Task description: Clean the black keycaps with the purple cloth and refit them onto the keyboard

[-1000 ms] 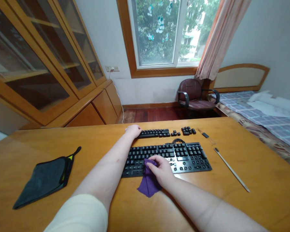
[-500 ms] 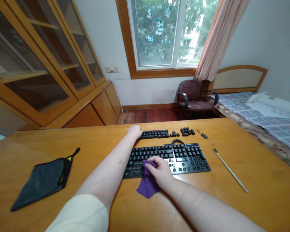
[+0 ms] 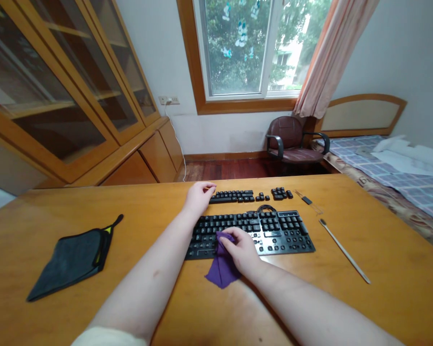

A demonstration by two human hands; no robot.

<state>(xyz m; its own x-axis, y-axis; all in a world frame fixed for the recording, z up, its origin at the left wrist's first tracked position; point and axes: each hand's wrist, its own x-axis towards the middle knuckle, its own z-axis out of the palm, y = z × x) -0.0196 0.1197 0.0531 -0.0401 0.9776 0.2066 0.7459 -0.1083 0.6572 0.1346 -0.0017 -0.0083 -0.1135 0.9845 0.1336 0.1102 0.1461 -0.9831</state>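
Spanning the foreground: glossy wooden worktop point(image 3: 147, 216).
Keyboard point(image 3: 286, 235): mid-worktop, loose keycaps point(image 3: 234, 196) behind it.
Right hand point(image 3: 240, 247): fingers pinching purple cloth point(image 3: 222, 271) over the keyboard's near edge.
Left hand point(image 3: 199, 196): fingers beside the keycaps; whether holding one cannot be told.
Background: glazed cabinet point(image 3: 159, 156) at left, window point(image 3: 234, 72) ahead, maroon chair point(image 3: 286, 132), bed point(image 3: 393, 173) at right.

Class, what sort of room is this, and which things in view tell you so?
Probably a bedroom that also serves as a study: a bed with a wooden headboard stands at the right, a glass-fronted cabinet at the left, and a wooden desk in front holds a keyboard.
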